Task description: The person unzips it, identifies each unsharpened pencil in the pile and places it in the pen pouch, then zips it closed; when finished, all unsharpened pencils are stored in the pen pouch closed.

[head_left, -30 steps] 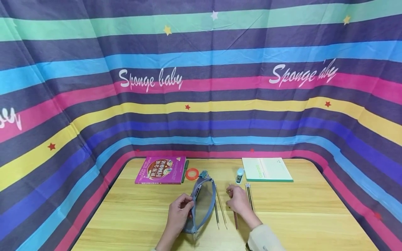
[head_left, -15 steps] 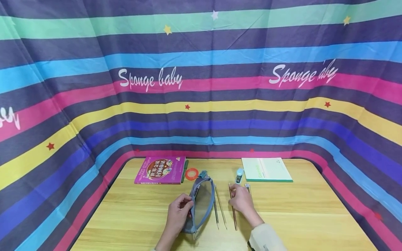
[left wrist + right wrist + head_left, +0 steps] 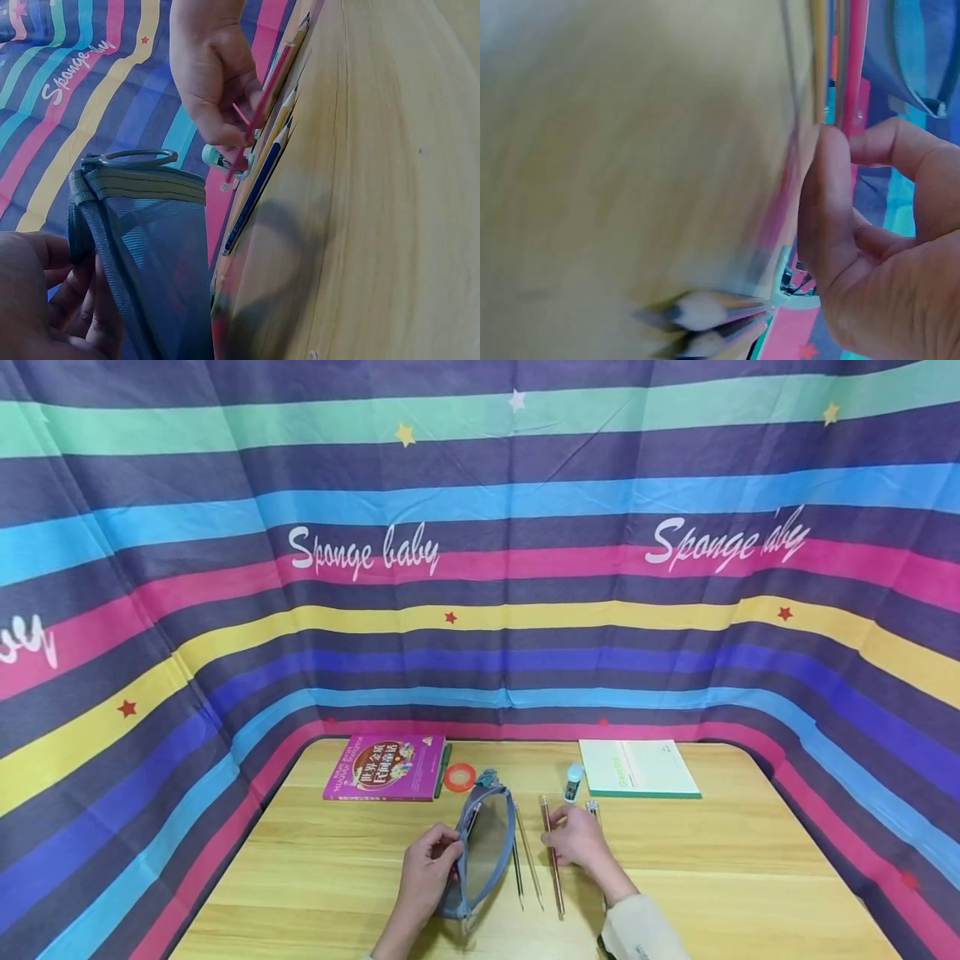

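My left hand (image 3: 426, 868) pinches the near-left rim of a blue-grey mesh pencil pouch (image 3: 487, 847), whose zipped mouth gapes. Dark pencil-like ends show through its mesh. In the left wrist view the pouch (image 3: 157, 232) stands beside my fingers. My right hand (image 3: 581, 842) pinches a red pencil (image 3: 556, 881) between thumb and fingers; whether a second one is with it, I cannot tell. The red pencil (image 3: 855, 64) appears raised off the wood in the right wrist view. Between pouch and right hand lie a yellow pencil (image 3: 529, 858) and a dark pencil (image 3: 518, 878).
More pencils (image 3: 592, 810) lie partly hidden behind my right hand. A glue stick (image 3: 573, 783) stands beyond it. Farther back are a red tape roll (image 3: 460, 777), a purple book (image 3: 390, 767), a dark green pen (image 3: 446, 760) and a pale green notebook (image 3: 637, 768). A striped curtain surrounds the table.
My right hand has taken up the red pencil and drawn it slightly left and toward me. My left hand and the pouch have stayed in place.
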{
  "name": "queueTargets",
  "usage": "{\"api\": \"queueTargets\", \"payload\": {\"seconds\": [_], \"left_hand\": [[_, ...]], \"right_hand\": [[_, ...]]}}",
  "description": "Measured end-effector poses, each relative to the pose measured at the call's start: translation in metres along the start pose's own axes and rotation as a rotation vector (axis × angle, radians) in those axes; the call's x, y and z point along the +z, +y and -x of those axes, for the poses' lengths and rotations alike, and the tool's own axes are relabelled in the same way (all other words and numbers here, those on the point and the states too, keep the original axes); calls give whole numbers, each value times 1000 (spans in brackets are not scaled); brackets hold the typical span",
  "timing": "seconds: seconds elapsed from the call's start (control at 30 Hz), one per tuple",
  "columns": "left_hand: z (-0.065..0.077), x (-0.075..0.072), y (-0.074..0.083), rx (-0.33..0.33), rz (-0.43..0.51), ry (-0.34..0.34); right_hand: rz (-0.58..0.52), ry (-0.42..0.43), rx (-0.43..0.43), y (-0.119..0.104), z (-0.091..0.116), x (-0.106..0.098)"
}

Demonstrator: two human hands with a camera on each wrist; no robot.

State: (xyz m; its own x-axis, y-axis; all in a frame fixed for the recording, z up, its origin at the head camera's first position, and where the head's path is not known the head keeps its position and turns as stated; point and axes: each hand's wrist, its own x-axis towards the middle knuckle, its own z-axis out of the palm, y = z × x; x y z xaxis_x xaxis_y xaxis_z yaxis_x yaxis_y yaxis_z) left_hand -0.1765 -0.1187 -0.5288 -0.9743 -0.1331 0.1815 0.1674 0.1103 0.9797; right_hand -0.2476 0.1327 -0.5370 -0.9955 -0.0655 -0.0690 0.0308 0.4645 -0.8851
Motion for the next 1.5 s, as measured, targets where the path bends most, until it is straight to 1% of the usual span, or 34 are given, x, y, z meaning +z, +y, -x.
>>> {"api": "queueTargets", "payload": {"seconds": [0.13, 0.27, 0.43, 0.6, 0.7, 0.83, 1.1, 1.3, 1.5], "left_hand": [[0, 0, -1, -1, 0, -3], [1, 0, -1, 3, -5, -8], [1, 1, -2, 7, -6, -9], [1, 3, -4, 8, -8, -12], [0, 3, -5, 5, -6, -18], [1, 4, -5, 6, -4, -22], [1, 5, -5, 27, 5, -21], [0, 6, -3, 30, 5, -34], [1, 7, -2, 16, 3, -41]], "right_hand": [[-173, -25, 21, -12, 5, -6], [-301, -18, 12, -27, 9, -11], [-407, 5, -4, -44, 12, -14], [-490, -15, -19, -54, 16, -12], [-523, -30, -22, -57, 18, -9], [-542, -30, -30, -58, 19, -3], [-602, -34, -46, -63, 18, 11], [-609, -42, -57, -67, 19, 22], [-608, -40, -60, -67, 20, 30]]}}
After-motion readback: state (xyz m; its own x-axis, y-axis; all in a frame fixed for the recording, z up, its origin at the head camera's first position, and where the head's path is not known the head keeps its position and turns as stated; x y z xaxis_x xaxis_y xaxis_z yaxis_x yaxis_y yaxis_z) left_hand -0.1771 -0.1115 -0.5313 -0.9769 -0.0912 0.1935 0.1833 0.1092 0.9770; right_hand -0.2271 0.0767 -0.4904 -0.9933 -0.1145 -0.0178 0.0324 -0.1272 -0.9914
